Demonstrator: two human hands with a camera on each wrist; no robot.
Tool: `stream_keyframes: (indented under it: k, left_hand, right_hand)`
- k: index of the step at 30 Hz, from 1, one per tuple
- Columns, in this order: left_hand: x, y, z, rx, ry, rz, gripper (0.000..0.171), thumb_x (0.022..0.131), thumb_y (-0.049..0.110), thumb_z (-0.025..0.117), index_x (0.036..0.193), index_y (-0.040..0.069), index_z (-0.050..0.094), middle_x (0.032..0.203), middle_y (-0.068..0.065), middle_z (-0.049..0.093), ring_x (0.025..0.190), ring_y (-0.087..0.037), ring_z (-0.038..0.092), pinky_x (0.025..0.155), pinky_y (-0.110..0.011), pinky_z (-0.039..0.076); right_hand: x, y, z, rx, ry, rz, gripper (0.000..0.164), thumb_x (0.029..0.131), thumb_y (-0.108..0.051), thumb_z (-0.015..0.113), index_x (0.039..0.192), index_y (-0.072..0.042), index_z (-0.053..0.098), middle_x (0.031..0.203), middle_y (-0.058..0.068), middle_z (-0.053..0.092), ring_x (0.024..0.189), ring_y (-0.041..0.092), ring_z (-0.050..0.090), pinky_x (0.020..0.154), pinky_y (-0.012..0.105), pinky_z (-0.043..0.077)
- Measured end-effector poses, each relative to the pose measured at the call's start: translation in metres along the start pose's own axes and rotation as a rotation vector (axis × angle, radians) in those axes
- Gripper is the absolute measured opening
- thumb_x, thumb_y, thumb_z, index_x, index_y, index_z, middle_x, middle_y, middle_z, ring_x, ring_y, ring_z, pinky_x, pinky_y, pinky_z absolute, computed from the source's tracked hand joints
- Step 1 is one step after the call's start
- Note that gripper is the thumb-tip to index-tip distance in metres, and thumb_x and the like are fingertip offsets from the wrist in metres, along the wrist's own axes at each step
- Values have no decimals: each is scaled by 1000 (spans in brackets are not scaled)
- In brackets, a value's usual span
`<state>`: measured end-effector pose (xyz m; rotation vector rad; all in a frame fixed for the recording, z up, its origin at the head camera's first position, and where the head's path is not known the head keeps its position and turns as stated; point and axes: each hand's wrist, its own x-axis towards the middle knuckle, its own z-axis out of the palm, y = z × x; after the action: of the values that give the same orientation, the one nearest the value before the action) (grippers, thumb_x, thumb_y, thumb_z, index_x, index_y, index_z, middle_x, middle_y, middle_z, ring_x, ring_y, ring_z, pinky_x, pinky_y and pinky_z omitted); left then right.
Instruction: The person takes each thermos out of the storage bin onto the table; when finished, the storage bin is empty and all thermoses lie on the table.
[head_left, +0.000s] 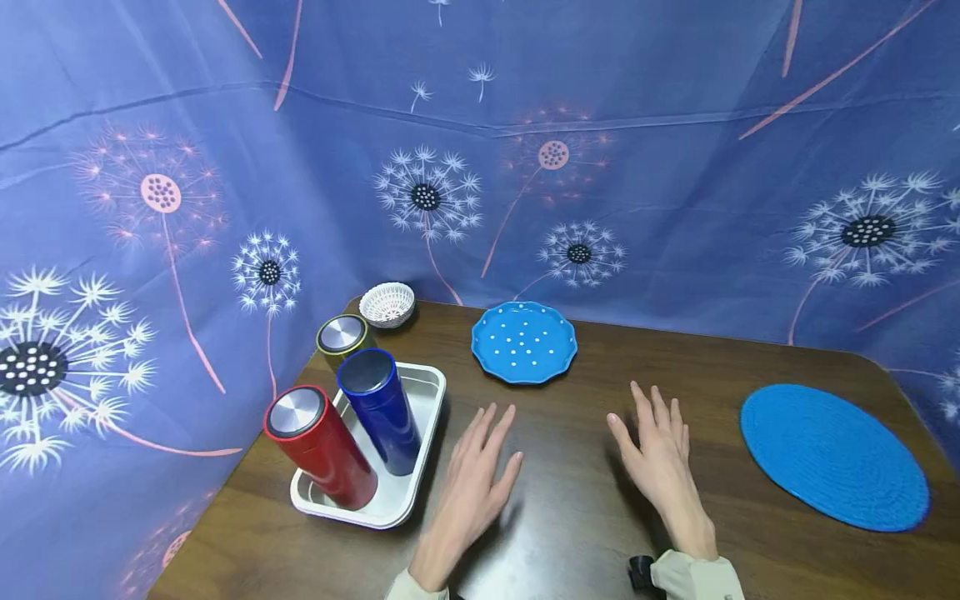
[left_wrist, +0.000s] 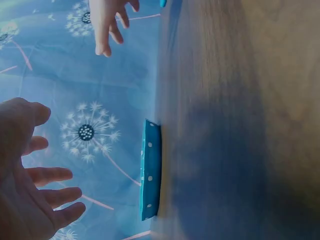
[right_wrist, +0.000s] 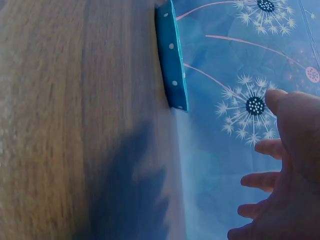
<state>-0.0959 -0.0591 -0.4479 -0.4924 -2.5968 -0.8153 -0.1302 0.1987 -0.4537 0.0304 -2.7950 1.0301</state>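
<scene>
My left hand (head_left: 472, 487) hovers over the table with its fingers spread, just right of a silver metal tray (head_left: 405, 500). A red flask (head_left: 330, 454) and a blue flask (head_left: 386, 417) stand on that tray, and a yellow-rimmed flask (head_left: 341, 337) rises behind them, partly hidden. My right hand (head_left: 660, 462), fingers extended and holding nothing, is also above the wood, casting a shadow. Beyond both hands lies a blue scalloped plate (head_left: 525, 342) with white dots; its side shows in both wrist views.
A small white woven basket (head_left: 387, 305) sits at the back left corner. On the right lies an oval blue woven placemat (head_left: 832, 458). The brown wooden table (head_left: 570, 533) meets a blue dandelion-print cloth (head_left: 660, 208) hanging at the back and left.
</scene>
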Motion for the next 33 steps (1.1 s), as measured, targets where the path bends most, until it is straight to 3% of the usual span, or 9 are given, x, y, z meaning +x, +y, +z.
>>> stream_keyframes:
  k: [9,16,21,27,33]
  left_hand:
    - [-30,-4,-20,-43,144,80,60,87,17,69,144,18,48,134,-3,59,120,-21,57,98,-36,46]
    - [-46,-9,-32,-112,315,177,40,89,8,62,129,5,60,117,-5,66,104,-21,64,95,-24,45]
    - [-58,-15,-38,-122,401,185,25,96,14,55,116,4,66,106,-4,67,92,-19,64,86,-24,47]
    - [-68,-25,-44,-144,513,219,23,99,15,52,105,0,68,94,-7,67,79,-20,63,75,-27,48]
    - [-75,-34,-52,-130,545,175,24,99,17,51,104,2,69,92,-6,67,78,-17,62,73,-23,48]
  right_hand:
    - [2,-5,3,13,-13,-26,69,101,-44,45,155,-8,21,154,35,15,139,59,4,102,76,7]
    - [5,-8,5,17,-39,-35,69,102,-44,44,155,-8,19,154,35,14,138,59,6,102,77,8]
    - [7,-11,7,18,-52,-43,69,102,-44,44,155,-9,19,154,36,14,138,60,8,103,75,8]
    - [8,-12,8,22,-71,-41,70,102,-45,43,156,-9,17,154,37,13,138,60,8,102,75,9]
    - [7,-13,10,30,-88,-26,71,101,-45,43,156,-8,17,154,37,12,138,59,8,102,75,10]
